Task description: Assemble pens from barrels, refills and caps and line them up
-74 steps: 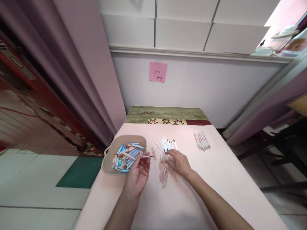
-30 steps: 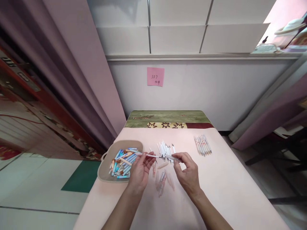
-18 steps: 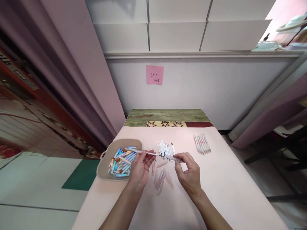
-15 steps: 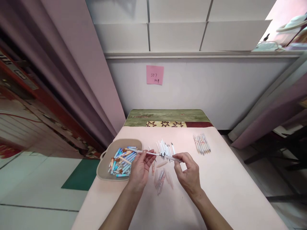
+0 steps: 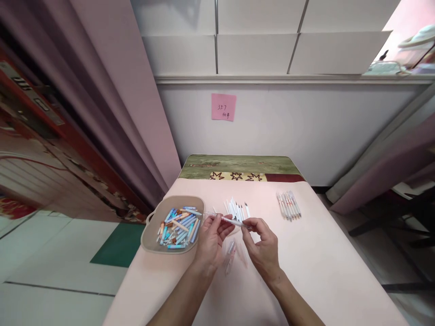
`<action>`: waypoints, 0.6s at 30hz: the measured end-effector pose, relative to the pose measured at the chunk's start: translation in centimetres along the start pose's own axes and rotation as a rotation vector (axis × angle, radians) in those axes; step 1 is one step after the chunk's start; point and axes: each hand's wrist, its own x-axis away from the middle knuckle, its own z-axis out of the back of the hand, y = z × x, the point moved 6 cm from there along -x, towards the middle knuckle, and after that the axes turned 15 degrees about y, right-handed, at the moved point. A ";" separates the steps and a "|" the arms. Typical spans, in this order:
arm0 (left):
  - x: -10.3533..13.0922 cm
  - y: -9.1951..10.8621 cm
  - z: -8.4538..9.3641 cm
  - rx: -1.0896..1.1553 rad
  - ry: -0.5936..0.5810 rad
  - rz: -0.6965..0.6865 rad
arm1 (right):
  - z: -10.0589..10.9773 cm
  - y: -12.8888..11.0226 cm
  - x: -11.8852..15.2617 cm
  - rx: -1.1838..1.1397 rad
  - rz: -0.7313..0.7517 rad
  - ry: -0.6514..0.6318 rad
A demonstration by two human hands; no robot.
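My left hand [image 5: 211, 237] holds one end of a clear pen barrel [image 5: 238, 222] between thumb and fingers, palm partly turned up. The fingertips of my right hand [image 5: 262, 242] pinch its other end, so the pen spans both hands nearly level above the table. Just behind it lie several white refills [image 5: 234, 209] with dark tips. Clear pen parts [image 5: 230, 259] with pinkish marks rest on the cloth between my forearms. Farther right, several assembled-looking clear pens [image 5: 288, 206] lie side by side in a row.
A beige basket [image 5: 147, 236] full of blue, orange and white pen parts stands at the table's left. Pink cloth [image 5: 316, 276] covers most of the table. A pink note [image 5: 223, 107] is stuck on the wall behind.
My hands have come closer together, and the white refill that showed between them is now mostly within the clear barrel. The view has shifted slightly.
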 end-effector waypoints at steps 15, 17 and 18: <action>0.5 -0.2 -0.2 -0.010 -0.016 0.013 | 0.9 0.1 0.1 0.005 0.013 0.008; 0.6 -0.2 -0.3 -0.016 -0.020 0.014 | 0.9 0.3 0.0 0.074 0.029 -0.001; 0.7 -0.2 -0.3 -0.021 -0.026 0.012 | 0.9 0.4 0.0 0.125 0.035 -0.017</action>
